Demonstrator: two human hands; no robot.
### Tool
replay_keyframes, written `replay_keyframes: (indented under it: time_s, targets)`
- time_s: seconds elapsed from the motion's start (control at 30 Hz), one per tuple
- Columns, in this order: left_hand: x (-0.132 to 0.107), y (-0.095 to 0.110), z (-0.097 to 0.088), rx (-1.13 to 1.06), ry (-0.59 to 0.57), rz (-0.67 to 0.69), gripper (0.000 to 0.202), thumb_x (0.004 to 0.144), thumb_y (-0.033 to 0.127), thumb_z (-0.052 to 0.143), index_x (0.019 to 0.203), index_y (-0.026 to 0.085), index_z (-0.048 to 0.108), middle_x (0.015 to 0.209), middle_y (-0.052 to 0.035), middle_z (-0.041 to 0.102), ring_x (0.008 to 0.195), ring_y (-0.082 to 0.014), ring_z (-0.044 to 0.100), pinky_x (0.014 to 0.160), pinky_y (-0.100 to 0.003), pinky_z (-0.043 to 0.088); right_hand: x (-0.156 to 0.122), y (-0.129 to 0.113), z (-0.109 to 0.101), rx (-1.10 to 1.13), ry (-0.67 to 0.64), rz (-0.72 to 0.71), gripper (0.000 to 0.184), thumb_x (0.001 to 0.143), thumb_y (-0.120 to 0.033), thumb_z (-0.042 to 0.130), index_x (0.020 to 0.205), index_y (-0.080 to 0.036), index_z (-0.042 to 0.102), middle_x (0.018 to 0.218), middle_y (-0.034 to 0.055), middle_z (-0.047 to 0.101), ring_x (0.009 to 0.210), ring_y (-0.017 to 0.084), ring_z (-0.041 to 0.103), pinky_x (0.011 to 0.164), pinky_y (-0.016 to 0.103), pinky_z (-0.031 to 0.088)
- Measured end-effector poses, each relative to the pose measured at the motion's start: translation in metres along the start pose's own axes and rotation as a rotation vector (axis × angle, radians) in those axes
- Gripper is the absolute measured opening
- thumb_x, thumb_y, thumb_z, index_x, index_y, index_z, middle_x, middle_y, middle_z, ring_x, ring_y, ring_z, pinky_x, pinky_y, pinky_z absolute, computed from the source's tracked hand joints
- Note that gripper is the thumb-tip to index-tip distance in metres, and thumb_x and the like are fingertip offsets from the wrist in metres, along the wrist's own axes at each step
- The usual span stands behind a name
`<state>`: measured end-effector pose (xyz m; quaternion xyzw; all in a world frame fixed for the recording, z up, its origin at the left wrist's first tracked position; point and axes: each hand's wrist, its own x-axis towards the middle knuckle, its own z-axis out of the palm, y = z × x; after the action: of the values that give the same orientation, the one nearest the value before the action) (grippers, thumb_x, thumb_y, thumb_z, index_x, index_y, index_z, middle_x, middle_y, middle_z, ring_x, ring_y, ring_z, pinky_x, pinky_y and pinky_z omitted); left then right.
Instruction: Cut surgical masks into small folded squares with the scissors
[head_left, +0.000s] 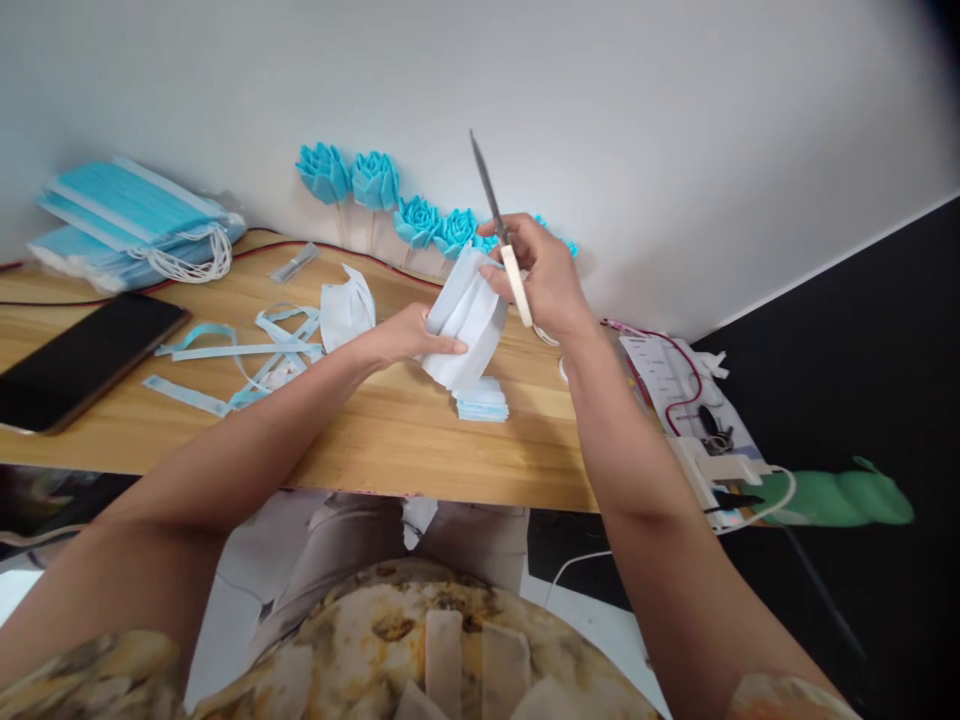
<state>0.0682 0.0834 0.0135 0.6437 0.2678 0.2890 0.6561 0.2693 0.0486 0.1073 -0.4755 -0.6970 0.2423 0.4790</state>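
A white mask (466, 325) is held by left hand (405, 335) and right hand (549, 275), scissors (516, 285) by the latter; blue masks (139, 200) are piled on a plastic bag (90, 274).

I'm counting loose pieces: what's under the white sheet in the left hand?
Below the white sheet, a small stack of light-blue pieces shows on the table. Whatever the sheet covers cannot be seen.
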Motion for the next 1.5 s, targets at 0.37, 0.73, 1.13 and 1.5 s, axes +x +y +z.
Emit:
replay_keyframes:
  time_s: [0.37,0.73,1.13,1.5]
  targets:
    - [-0.004,0.011,-0.010,-0.004,-0.248,0.060,0.052,0.053,0.049,0.095,0.089,0.016,0.079,0.084,-0.0076,0.078,0.076,-0.0233,0.070,0.068,-0.032,0.057,0.005,0.002,-0.018,-0.130,0.015,-0.155,0.036,0.080,-0.038,0.081,0.112,-0.028,0.068,0.077,-0.0050,0.056,0.067,0.010,0.051,0.068,0.028,0.053]
    - [-0.003,0.008,0.000,-0.088,0.058,0.034,0.052,0.056,0.042,0.096,0.093,0.012,0.076,0.089,-0.0099,0.076,0.090,-0.0306,0.072,0.087,-0.046,0.058,0.011,-0.005,0.022,-0.332,-0.032,-0.130,0.041,0.087,-0.039,0.072,0.124,-0.023,0.065,0.094,0.0007,0.072,0.085,0.018,0.067,0.087,0.036,0.056]
    - [0.016,0.002,-0.006,-0.541,0.399,0.283,0.060,0.062,0.042,0.091,0.110,0.013,0.070,0.118,-0.0130,0.077,0.125,-0.0374,0.066,0.111,-0.054,0.052,-0.037,0.050,0.024,0.284,0.160,0.299,0.066,0.071,-0.066,0.082,0.117,-0.027,0.056,0.094,0.0015,0.073,0.088,0.019,0.075,0.070,0.031,0.063]
    - [0.016,0.000,-0.004,-0.590,0.402,0.286,0.052,0.070,0.044,0.088,0.110,0.015,0.070,0.117,-0.0118,0.077,0.121,-0.0335,0.069,0.106,-0.046,0.057,-0.064,0.050,0.054,0.268,0.071,0.289,0.064,0.066,-0.052,0.089,0.115,-0.028,0.056,0.079,-0.0056,0.058,0.062,0.010,0.054,0.054,0.025,0.044]
